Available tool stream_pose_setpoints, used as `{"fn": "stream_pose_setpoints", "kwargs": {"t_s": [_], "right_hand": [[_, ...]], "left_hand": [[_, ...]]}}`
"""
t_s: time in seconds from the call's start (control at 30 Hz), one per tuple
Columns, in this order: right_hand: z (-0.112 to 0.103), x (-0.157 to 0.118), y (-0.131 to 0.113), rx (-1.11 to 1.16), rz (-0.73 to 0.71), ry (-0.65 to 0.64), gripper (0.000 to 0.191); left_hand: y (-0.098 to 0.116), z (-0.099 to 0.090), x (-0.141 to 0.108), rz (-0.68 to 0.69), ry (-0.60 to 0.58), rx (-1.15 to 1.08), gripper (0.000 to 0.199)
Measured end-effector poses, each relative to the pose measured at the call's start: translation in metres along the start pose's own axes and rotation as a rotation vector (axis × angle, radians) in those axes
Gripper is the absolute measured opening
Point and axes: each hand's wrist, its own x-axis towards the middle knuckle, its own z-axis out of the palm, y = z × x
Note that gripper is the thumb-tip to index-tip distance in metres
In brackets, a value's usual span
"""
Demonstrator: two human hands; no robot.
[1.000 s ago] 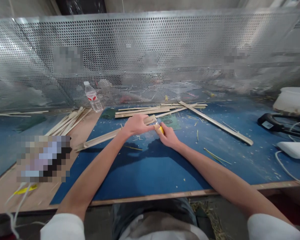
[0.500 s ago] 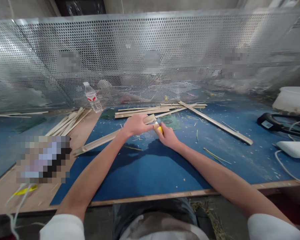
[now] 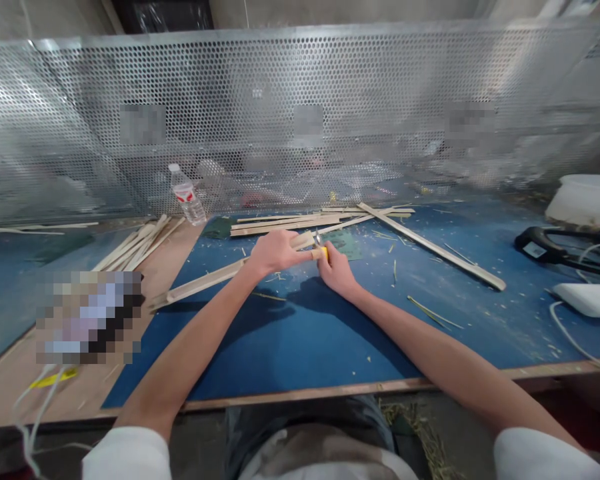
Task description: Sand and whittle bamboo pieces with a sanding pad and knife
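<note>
My left hand [image 3: 273, 252] is closed around a split bamboo strip [image 3: 205, 283], hollow side up, which slants from lower left to upper right over the blue mat. Its thumb, wrapped in a tan band, stretches across to the knife. My right hand [image 3: 337, 270] grips a knife [image 3: 325, 251] by its yellow handle. The short metal blade points up beside the strip's right end; whether it touches the strip I cannot tell. Behind my hands lie several bamboo strips [image 3: 285, 225] on the mat.
A long bamboo strip [image 3: 430, 247] lies diagonally on the blue mat [image 3: 300, 360]. Left of the mat are a water bottle [image 3: 186, 197], a bundle of strips [image 3: 130, 247] and a blurred-out device. A perforated metal screen [image 3: 370, 100] stands behind; a white power bank-like block [image 3: 587, 299] lies right.
The knife has turned so its blade stands more upright at the strip's end. My left hand and the strip have shifted slightly right.
</note>
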Motion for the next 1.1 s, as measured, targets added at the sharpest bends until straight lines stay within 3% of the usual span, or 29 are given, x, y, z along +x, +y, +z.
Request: {"fn": "stream_pose_setpoints", "kwargs": {"t_s": [0.1,0.37,0.7,1.1], "right_hand": [[-0.007,0.0,0.001,0.03,-0.037,-0.022,0.032],[-0.01,-0.002,0.002,0.024,-0.141,-0.107,0.036],[-0.012,-0.003,-0.004,0.003,-0.15,-0.133,0.041],[-0.009,-0.003,0.0,-0.061,-0.151,-0.151,0.033]], "left_hand": [[-0.004,0.001,0.001,0.015,0.045,0.033,0.057],[-0.006,0.001,0.0,0.026,-0.033,0.039,0.056],[-0.004,-0.004,-0.002,0.044,-0.08,-0.043,0.057],[-0.003,-0.005,-0.002,0.028,-0.044,-0.001,0.053]]}}
